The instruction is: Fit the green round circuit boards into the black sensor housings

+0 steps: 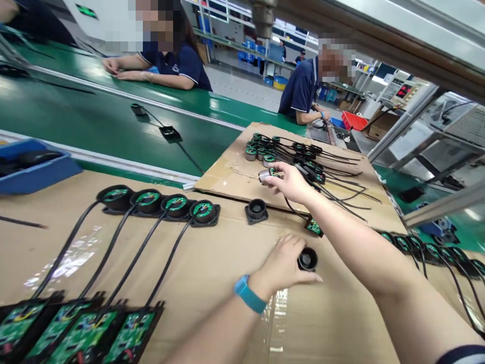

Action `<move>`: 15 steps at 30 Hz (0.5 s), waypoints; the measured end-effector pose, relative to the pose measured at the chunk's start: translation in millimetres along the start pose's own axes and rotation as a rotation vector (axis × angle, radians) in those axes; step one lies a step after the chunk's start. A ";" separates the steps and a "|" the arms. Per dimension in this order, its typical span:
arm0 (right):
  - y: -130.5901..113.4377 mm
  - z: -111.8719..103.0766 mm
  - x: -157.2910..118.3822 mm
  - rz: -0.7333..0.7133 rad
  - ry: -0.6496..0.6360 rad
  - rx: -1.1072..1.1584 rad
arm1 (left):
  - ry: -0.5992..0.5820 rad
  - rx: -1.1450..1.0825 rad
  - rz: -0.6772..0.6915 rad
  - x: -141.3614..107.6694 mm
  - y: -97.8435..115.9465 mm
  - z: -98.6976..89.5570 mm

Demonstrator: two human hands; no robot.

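Observation:
My left hand [282,265], with a teal band at the wrist, is closed round a small black round housing [307,259] that has a hollow middle. Farther out, my right hand [291,183] pinches a silver cylindrical motor [266,175] whose thin shaft points left. A black cable runs down below this hand towards a green circuit board [313,226], partly covered by my forearm. Between my hands and the row on the left, a second black housing [256,211] with a square flange stands on the cardboard [212,263].
Several cabled black housings [176,206] line up at left, their circuit boards [89,328] nearer me. Motors with cables [261,149] cover a raised cardboard sheet [227,174]. More housings [432,250] stand right. A blue bin [38,164] sits left; co-workers [299,91] are beyond the green conveyor [113,121].

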State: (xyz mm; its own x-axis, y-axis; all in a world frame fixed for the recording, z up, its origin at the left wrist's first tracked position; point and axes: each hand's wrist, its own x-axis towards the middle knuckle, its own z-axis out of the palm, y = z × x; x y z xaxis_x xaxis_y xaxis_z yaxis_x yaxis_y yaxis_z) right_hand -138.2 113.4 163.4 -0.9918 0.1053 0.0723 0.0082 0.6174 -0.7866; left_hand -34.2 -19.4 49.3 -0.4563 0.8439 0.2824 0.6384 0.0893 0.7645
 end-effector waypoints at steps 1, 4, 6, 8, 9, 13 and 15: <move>-5.1 -13.5 -26.8 0.025 -0.009 0.134 | 0.004 -0.016 0.015 0.1 0.8 -0.9; -20.0 -56.4 -111.3 0.066 0.081 0.267 | -0.005 -0.015 0.050 -2.4 4.0 -0.3; -24.1 -77.7 -163.3 0.078 0.210 0.151 | -0.009 0.028 0.053 -5.0 4.4 1.7; -19.2 -84.6 -205.7 0.113 0.284 -0.024 | 0.030 0.084 0.032 -6.6 1.6 3.7; -13.5 -81.4 -222.3 0.145 0.282 -0.124 | 0.070 0.120 0.013 -6.9 -1.1 4.4; 17.5 -34.8 -256.4 0.352 0.114 -0.507 | 0.237 0.250 -0.108 -6.6 -13.1 4.8; 28.9 -9.1 -260.9 0.413 0.053 -0.570 | 0.259 0.261 -0.136 -7.9 -16.3 5.2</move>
State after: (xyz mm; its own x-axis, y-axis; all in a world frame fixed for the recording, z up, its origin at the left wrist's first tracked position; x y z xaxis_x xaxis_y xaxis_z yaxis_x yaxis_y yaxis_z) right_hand 122.0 110.9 127.4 -0.8858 0.4479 -0.1216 0.4625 0.8295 -0.3131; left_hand -37.7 -24.8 31.6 -0.6678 0.6566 0.3507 0.6822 0.3514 0.6411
